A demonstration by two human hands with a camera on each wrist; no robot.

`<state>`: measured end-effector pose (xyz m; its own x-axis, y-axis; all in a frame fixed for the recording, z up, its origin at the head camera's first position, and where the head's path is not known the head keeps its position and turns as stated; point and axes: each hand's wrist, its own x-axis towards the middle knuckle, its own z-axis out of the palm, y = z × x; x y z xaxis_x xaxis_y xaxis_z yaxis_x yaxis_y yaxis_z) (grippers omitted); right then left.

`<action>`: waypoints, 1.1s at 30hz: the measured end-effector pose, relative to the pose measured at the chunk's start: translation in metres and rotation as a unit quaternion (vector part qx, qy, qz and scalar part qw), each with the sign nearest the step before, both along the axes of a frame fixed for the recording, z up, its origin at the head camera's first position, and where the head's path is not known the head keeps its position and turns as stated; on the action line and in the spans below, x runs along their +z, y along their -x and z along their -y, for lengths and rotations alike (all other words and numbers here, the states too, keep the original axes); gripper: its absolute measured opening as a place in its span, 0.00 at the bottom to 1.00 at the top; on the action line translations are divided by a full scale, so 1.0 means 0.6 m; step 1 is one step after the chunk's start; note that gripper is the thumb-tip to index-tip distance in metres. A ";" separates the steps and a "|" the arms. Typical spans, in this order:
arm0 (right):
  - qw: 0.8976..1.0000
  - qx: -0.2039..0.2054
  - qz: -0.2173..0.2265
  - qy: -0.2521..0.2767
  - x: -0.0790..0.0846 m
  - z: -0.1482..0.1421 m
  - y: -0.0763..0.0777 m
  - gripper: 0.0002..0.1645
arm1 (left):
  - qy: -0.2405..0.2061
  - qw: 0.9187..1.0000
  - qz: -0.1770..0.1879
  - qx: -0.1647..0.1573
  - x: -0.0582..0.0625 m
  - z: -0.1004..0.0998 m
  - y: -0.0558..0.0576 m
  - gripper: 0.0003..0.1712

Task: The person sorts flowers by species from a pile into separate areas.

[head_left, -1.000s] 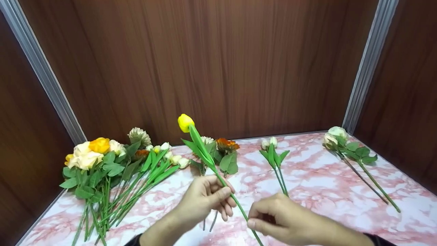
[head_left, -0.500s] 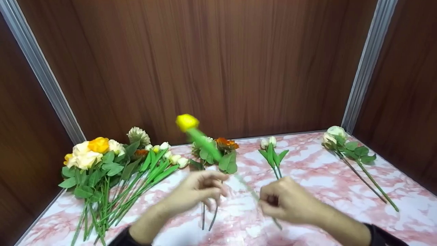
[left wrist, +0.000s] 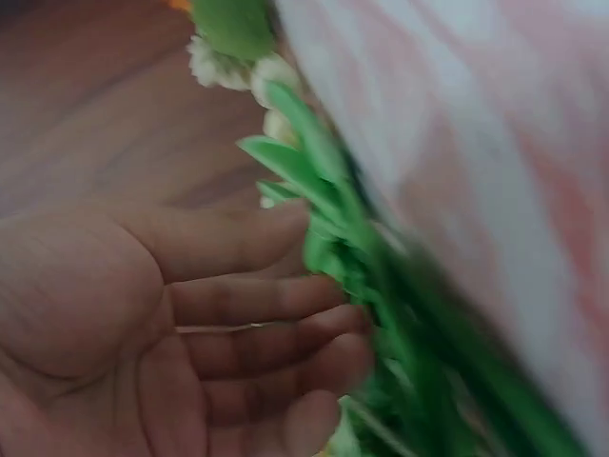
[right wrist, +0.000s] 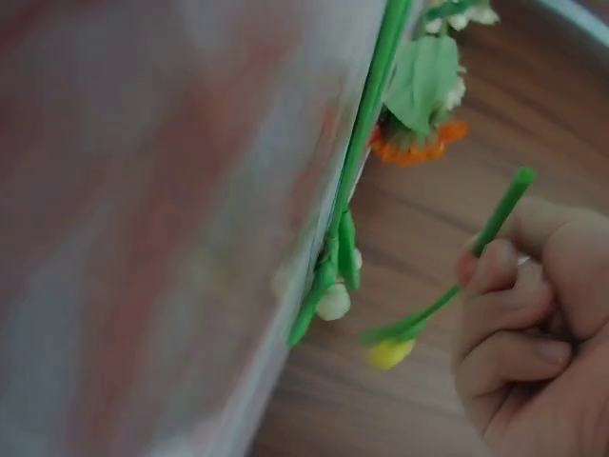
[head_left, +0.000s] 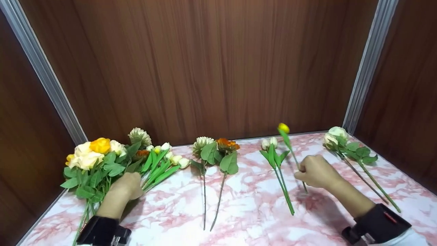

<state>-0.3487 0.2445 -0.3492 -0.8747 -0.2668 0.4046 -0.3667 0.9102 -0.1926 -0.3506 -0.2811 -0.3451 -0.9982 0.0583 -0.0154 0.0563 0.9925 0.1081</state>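
Observation:
My right hand (head_left: 315, 172) grips the thin stem of a yellow tulip (head_left: 283, 128) with curled fingers, its bloom leaning up and left. In the right wrist view the cut end of that tulip's stem (right wrist: 504, 209) sticks out past the thumb side. Just left of it, two white tulips (head_left: 272, 154) lie side by side on the marble-patterned table (head_left: 252, 205). On the left, my left hand (head_left: 126, 186) is over the pile of flowers, its loosely bent fingers right at the green tulip stems (left wrist: 381, 276); nothing is gripped in its palm.
The pile holds cream and orange roses (head_left: 85, 155) and several pale tulips (head_left: 175, 160). In the middle lie a cream flower (head_left: 202, 145) and an orange flower (head_left: 228, 145). Two white roses (head_left: 336, 135) lie at the right. A brown wood-grain wall (head_left: 218, 68) closes the back.
My left hand has let go of the yellow tulip and moved left to the pile. My right hand has carried that tulip right, beside the two white tulips.

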 end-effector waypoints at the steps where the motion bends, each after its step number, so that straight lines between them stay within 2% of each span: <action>1: 1.000 -0.002 0.009 -0.006 -0.001 -0.005 0.001 0.24 | 0.004 1.000 0.008 -0.005 -0.004 0.003 0.003 0.18; 5: 0.997 0.026 0.071 -0.034 -0.005 -0.014 0.001 0.24 | 0.009 1.000 0.010 -0.023 -0.018 0.011 0.012 0.19; 10: 0.982 0.089 0.156 -0.053 -0.006 -0.016 -0.001 0.19 | -0.010 0.999 -0.007 -0.030 -0.024 0.017 0.015 0.04; 12: 0.975 0.096 0.196 -0.044 -0.006 -0.016 -0.002 0.15 | -0.020 0.999 -0.026 -0.026 -0.024 0.018 0.015 0.02; 15: 0.963 0.094 0.253 -0.026 -0.004 -0.015 -0.004 0.08 | -0.033 0.998 -0.056 -0.019 -0.023 0.016 0.015 0.06; 17: 0.959 0.090 0.269 -0.019 -0.003 -0.014 -0.005 0.05 | -0.039 0.997 -0.068 -0.019 -0.020 0.015 0.014 0.05; 24: 0.958 0.085 0.273 -0.017 -0.002 -0.013 -0.006 0.05 | -0.045 0.995 -0.088 -0.025 -0.006 0.008 0.012 0.05; 29: 0.959 0.075 0.272 -0.022 0.000 -0.012 -0.007 0.08 | -0.060 0.993 -0.103 -0.003 0.011 0.008 0.006 0.04; 31: 0.964 0.078 0.253 -0.033 0.002 -0.012 -0.007 0.10 | -0.076 0.990 -0.116 0.004 0.021 0.007 0.001 0.06; 33: 0.971 0.083 0.223 -0.036 0.007 -0.009 -0.007 0.11 | -0.110 0.986 -0.127 -0.002 0.034 -0.004 -0.006 0.06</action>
<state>-0.3443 0.2500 -0.3451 -0.9012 -0.4324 -0.0292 -0.4042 0.8629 -0.3034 -0.3473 -0.2790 -0.3247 -0.9677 0.0367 0.2494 0.1140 0.9461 0.3032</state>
